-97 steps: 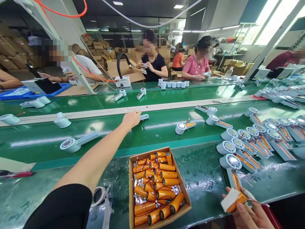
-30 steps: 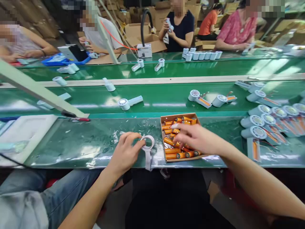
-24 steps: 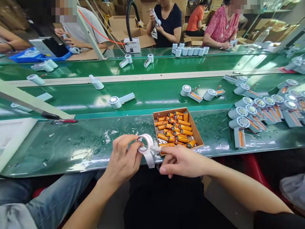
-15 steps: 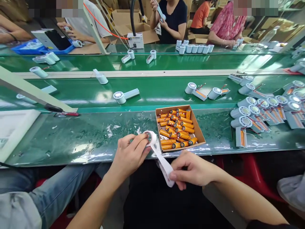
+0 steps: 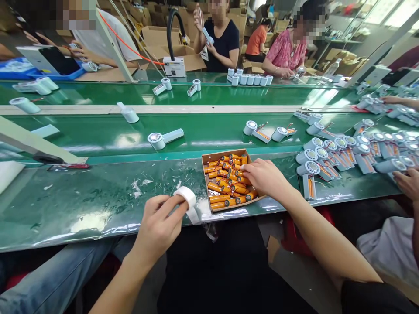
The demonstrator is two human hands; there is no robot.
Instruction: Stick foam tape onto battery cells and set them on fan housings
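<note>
My left hand [image 5: 165,222] is closed on a roll of white tape [image 5: 186,195], with its fingers through the core. A loose strip of tape [image 5: 194,215] hangs below the roll, over the bench's front edge. To the right sits a shallow cardboard box [image 5: 210,202] filled with orange cylindrical batteries [image 5: 225,185] with thin red and dark wires. My right hand [image 5: 265,176] reaches over the box's right side, its curled fingertips on an orange battery; the thumb is mostly hidden.
Plastic scraps [image 5: 136,188] litter the green bench [image 5: 98,192]. Many pale-blue fan-like units [image 5: 308,168] crowd the right side. Beyond runs a green conveyor [image 5: 209,126] with more units. A red-handled tool [image 5: 73,166] lies by a slanted post. A neighbour's hand [image 5: 407,181] is at far right; others work opposite.
My right hand has let go of the tape strip and moved up and right into the battery box. My left hand still holds the roll, slightly lower-left in view. The view has shifted.
</note>
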